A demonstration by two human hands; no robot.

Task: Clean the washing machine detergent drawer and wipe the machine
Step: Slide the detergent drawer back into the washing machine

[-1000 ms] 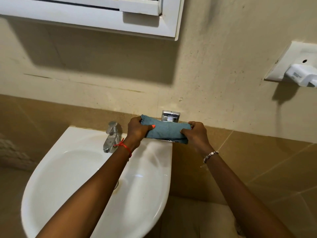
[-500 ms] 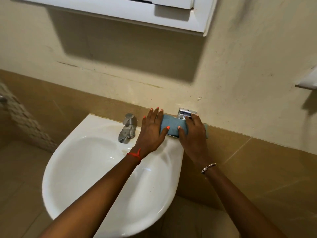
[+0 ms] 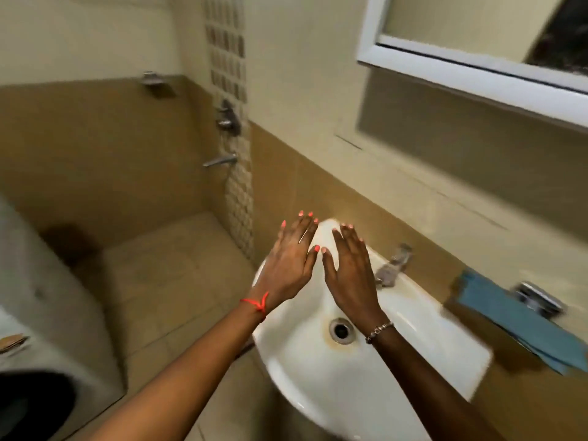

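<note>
A folded blue cloth (image 3: 515, 316) lies on a chrome wall holder (image 3: 537, 299) at the right, beside the white basin (image 3: 423, 332). My left hand (image 3: 288, 261) and my right hand (image 3: 348, 272) hover side by side above the basin's far rim, fingers straight, holding nothing. The white washing machine (image 3: 41, 300) stands at the left edge, its dark door (image 3: 35, 405) at the bottom left. The view is motion-blurred.
A basin tap (image 3: 393, 265) sits at the basin's back. A mirror cabinet (image 3: 477, 58) hangs on the wall above. Shower fittings (image 3: 226, 119) and a spout (image 3: 219, 160) are on the far wall over the tiled floor (image 3: 171, 275).
Both hands have let go of the blue cloth, which stays on the holder, and moved left over the basin. The view has swung left, bringing the washing machine into sight.
</note>
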